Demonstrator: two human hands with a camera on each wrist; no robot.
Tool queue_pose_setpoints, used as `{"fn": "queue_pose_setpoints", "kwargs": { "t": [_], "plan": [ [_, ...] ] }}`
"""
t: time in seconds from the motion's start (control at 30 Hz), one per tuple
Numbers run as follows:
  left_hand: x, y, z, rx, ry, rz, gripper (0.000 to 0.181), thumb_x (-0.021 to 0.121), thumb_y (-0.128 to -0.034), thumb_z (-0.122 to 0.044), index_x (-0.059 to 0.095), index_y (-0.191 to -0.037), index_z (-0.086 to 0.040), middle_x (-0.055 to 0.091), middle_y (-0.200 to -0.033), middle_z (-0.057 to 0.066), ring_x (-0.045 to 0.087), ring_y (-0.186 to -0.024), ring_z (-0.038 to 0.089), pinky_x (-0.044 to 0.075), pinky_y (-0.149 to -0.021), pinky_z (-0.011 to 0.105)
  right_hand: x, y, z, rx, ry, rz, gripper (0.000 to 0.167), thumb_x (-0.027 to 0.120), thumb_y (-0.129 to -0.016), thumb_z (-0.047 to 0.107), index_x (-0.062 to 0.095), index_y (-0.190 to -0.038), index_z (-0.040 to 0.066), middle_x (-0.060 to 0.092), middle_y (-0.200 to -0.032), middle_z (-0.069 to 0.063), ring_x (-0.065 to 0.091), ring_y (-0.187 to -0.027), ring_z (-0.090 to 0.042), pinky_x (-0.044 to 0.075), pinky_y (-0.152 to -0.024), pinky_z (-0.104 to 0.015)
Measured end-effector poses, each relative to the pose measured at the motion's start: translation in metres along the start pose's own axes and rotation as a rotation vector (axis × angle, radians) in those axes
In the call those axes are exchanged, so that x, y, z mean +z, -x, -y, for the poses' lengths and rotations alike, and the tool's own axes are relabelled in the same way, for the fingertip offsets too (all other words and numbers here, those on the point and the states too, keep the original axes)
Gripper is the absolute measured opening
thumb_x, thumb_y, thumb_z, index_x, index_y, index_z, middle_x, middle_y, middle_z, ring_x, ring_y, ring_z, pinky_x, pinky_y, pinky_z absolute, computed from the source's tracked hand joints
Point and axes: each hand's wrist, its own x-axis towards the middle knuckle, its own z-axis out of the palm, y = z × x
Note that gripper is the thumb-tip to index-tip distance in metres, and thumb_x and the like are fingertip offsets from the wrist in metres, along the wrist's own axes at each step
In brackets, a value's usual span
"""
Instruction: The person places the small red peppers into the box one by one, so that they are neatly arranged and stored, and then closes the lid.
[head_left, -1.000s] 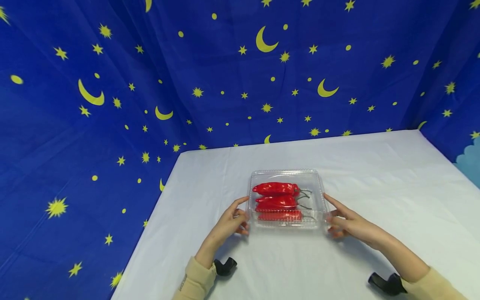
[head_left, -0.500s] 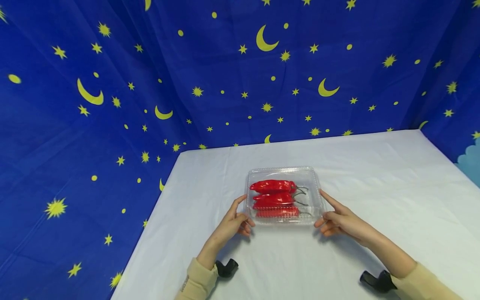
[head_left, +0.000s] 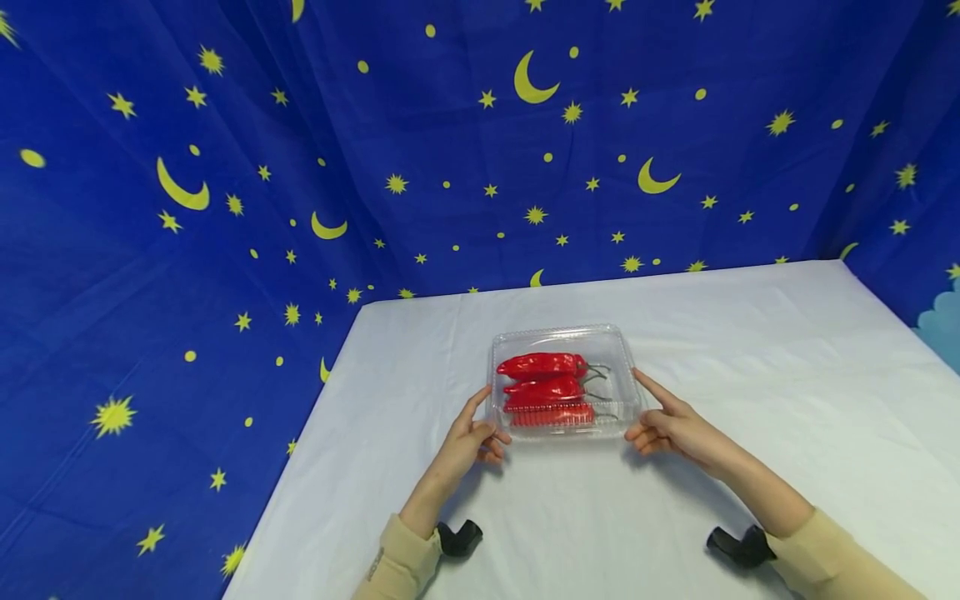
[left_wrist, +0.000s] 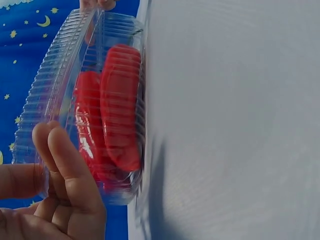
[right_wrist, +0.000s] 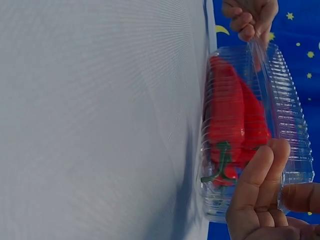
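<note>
A clear plastic clamshell container is held in front of me between both hands, its ribbed walls see-through. Several red peppers with green stems lie inside it, stems toward the right. My left hand pinches the container's left side at the rim. In the left wrist view its thumb is on one face of the rim and curled fingers are on the other. On the right side, my right hand pinches the rim likewise, index finger stretched along the edge. Whether the container touches the table is unclear.
A white cloth covers the table. Behind and to the left hangs a blue curtain with yellow moons and stars. Black wrist-worn devices sit at both cuffs, above the cloth.
The container with the peppers has shifted slightly away from me and to the left. Both hands moved with it, the right one further leftward, and their lower fingers have come in nearer the front corners.
</note>
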Motion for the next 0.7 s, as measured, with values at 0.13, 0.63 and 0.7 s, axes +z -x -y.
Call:
{"fn": "queue_pose_setpoints", "kwargs": {
  "t": [0.13, 0.63, 0.7],
  "plan": [
    [0.0016, -0.0009, 0.0004, -0.001, 0.021, -0.024, 0.062, 0.041, -0.0952, 0.001, 0.018, -0.151, -0.011, 0.067, -0.083, 0.012, 0.059, -0.063, 0.013, 0.052, -0.060, 0.027, -0.0012, -0.0016, 0.0001, -0.008, -0.009, 0.001, 0.072, 0.037, -0.098, 0.004, -0.010, -0.151, 0.014, 0.064, -0.092, -0.024, 0.065, -0.079, -0.023, 0.054, -0.073, -0.034],
    [0.0077, -0.0040, 0.0058, 0.035, 0.074, -0.105, 0.062, 0.042, -0.0907, 0.007, 0.025, -0.149, -0.006, 0.068, -0.073, 0.005, 0.061, -0.062, 0.008, 0.050, -0.061, 0.023, -0.0040, -0.0067, -0.0063, -0.094, -0.005, 0.013, 0.072, 0.035, -0.096, -0.001, -0.010, -0.150, 0.012, 0.064, -0.086, -0.020, 0.064, -0.077, -0.021, 0.054, -0.070, -0.033],
    [0.0078, -0.0039, 0.0052, 0.033, 0.079, -0.105, 0.062, 0.042, -0.0909, 0.007, 0.025, -0.149, -0.006, 0.068, -0.074, 0.006, 0.061, -0.062, 0.009, 0.050, -0.061, 0.023, -0.0049, -0.0074, -0.0057, -0.091, 0.001, 0.012, 0.072, 0.035, -0.096, -0.001, -0.010, -0.150, 0.012, 0.064, -0.086, -0.021, 0.064, -0.076, -0.021, 0.054, -0.070, -0.033]
  ]
}}
